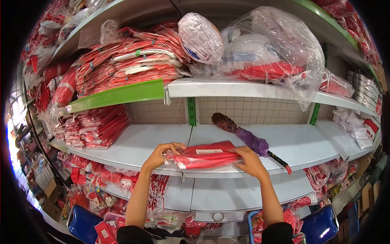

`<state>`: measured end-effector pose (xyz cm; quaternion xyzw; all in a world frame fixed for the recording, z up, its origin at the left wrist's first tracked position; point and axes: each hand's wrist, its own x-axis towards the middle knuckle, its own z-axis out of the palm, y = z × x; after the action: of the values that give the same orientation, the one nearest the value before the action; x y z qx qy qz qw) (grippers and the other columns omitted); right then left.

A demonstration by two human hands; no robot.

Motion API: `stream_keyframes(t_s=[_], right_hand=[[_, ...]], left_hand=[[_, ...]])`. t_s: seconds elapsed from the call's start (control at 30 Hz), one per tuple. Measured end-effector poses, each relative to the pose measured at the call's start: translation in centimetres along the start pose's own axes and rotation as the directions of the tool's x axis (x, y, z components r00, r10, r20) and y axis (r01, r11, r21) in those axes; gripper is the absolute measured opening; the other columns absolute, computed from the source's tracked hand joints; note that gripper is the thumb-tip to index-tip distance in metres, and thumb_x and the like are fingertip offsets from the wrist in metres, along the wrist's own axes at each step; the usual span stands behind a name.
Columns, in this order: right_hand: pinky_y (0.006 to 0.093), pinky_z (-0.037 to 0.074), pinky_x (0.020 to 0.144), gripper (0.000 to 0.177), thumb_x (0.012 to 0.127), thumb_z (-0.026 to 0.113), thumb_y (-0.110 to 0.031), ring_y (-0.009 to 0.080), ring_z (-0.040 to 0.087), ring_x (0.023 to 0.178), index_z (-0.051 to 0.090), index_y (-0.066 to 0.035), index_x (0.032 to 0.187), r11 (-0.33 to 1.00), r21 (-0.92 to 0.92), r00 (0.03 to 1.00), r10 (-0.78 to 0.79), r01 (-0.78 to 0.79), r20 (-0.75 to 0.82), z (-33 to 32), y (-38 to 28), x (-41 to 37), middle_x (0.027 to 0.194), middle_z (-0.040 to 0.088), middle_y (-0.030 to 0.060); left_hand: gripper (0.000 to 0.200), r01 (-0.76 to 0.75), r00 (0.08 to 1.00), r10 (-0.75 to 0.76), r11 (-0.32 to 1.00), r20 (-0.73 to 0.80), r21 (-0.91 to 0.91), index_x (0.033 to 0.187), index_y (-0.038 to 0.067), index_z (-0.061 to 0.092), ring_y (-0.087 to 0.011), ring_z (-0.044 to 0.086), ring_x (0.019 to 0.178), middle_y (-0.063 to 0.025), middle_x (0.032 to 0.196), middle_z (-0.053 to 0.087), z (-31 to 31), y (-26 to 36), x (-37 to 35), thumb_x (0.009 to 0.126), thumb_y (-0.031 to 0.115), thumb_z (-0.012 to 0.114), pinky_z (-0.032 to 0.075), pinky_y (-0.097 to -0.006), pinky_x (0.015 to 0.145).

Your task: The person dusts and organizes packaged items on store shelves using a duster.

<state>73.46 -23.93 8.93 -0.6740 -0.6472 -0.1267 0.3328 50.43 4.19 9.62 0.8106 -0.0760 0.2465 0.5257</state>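
Observation:
A red folded cloth packet in clear plastic (209, 156), with a white handwritten label on top, is held level between my two hands at the front edge of the middle shelf (158, 136). My left hand (164, 154) grips its left end, with the fingers over the plastic. Around its right end closes my right hand (248, 159). Just behind my right hand, a purple and brown feather duster (252, 140) lies slanted on the shelf, its black and red handle toward the front right.
Red packets (91, 128) are stacked at the shelf's left. Above, the upper shelf (239, 87) holds piled red packets (134, 61) and a big clear bag (280, 44). Blue chairs (83, 221) and a blue basket (252, 227) stand low in front.

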Motion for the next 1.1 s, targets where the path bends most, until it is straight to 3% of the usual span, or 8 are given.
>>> stream_keyframes(t_s=[0.07,0.17,0.3,0.4,0.5,0.57,0.73,1.1], right_hand=[[0.0367,0.047,0.079,0.052,0.061,0.071,-0.008,0.0289,0.052,0.095,0.057,-0.011,0.112,0.989,-0.126,0.995,0.063,-0.072,-0.074,0.3,-1.3,-0.5,0.1,0.058,0.0091],[0.037,0.048,0.066,0.045,0.062,0.071,-0.012,0.0264,0.053,0.083,0.06,-0.01,0.105,0.943,-0.279,0.956,0.105,-0.183,-0.273,1.9,-5.0,-0.6,0.087,0.058,0.0067],[0.0378,0.049,0.065,0.045,0.064,0.071,-0.021,0.0261,0.054,0.087,0.059,-0.008,0.105,0.912,-0.302,0.942,0.196,-0.277,-0.271,5.3,-9.1,-0.4,0.084,0.057,0.0076],[0.0386,0.048,0.068,0.051,0.065,0.073,-0.029,0.0265,0.054,0.089,0.058,-0.008,0.109,0.947,-0.246,0.974,0.172,-0.205,-0.147,6.8,-11.2,0.6,0.087,0.058,0.0076],[0.0417,0.043,0.076,0.058,0.066,0.073,-0.038,0.0277,0.053,0.091,0.058,-0.01,0.114,0.996,-0.065,0.998,0.067,-0.067,-0.009,6.3,-12.5,1.5,0.092,0.06,0.0083],[0.0443,0.039,0.082,0.057,0.07,0.07,-0.042,0.0279,0.051,0.095,0.057,-0.011,0.116,0.998,0.064,0.997,0.024,-0.028,0.067,4.7,-12.2,2.9,0.097,0.06,0.0098],[0.0452,0.032,0.088,0.064,0.077,0.06,-0.055,0.0329,0.045,0.106,0.055,-0.01,0.122,0.978,-0.132,0.974,0.178,-0.16,0.137,6.0,-9.0,2.6,0.123,0.045,0.0198],[0.0411,0.036,0.088,0.051,0.085,0.057,-0.041,0.033,0.048,0.103,0.05,-0.011,0.126,0.991,-0.116,0.992,-0.051,0.064,0.112,12.5,-12.1,6.9,0.115,0.045,0.0217]], left_hand=[[0.036,0.087,0.994,-0.082,0.994,-0.078,0.065,0.095,0.007,0.064,-0.0274,0.052,0.112,-0.0112,0.121,0.056,-1.2,-0.7,0.4,0.061,0.008,0.077,0.037,-0.0397,0.099],[0.046,0.047,0.978,0.101,0.747,-0.183,0.663,0.101,0.009,0.064,-0.0283,0.051,0.111,-0.0112,0.12,0.054,-2.9,-0.4,1.0,0.057,0.009,0.079,0.038,-0.0389,0.097],[0.046,0.332,0.876,0.169,0.469,-0.451,0.819,0.107,0.01,0.062,-0.0297,0.053,0.104,-0.0124,0.111,0.058,-3.5,1.0,-0.6,0.063,0.007,0.076,0.042,-0.0383,0.089],[0.046,0.623,0.757,-0.373,0.659,-0.536,0.421,0.114,0.007,0.058,-0.0328,0.058,0.096,-0.0174,0.104,0.06,-1.4,4.3,-0.3,0.073,0.022,0.072,0.045,-0.0397,0.082],[0.064,0.651,0.758,-0.501,0.617,-0.418,0.441,0.123,0.003,0.05,-0.0351,0.062,0.089,-0.0209,0.096,0.063,1.1,4.7,-0.7,0.076,0.043,0.067,0.048,-0.0408,0.079],[0.076,0.553,0.83,-0.367,0.638,-0.42,0.536,0.127,0.001,0.044,-0.0354,0.062,0.089,-0.0219,0.097,0.063,1.7,3.6,-0.5,0.074,0.05,0.067,0.047,-0.0411,0.081],[0.088,0.439,0.896,-0.284,0.688,-0.342,0.578,0.132,0.0,0.037,-0.0337,0.064,0.088,-0.0246,0.102,0.061,-0.1,0.9,-0.5,0.067,0.048,0.073,0.048,-0.0387,0.083],[0.063,0.394,0.9,-0.186,0.733,-0.393,0.554,0.117,-0.002,0.054,-0.0339,0.056,0.102,-0.0255,0.115,0.054,-6.6,0.2,-2.3,0.073,0.04,0.072,0.046,-0.0387,0.086]])
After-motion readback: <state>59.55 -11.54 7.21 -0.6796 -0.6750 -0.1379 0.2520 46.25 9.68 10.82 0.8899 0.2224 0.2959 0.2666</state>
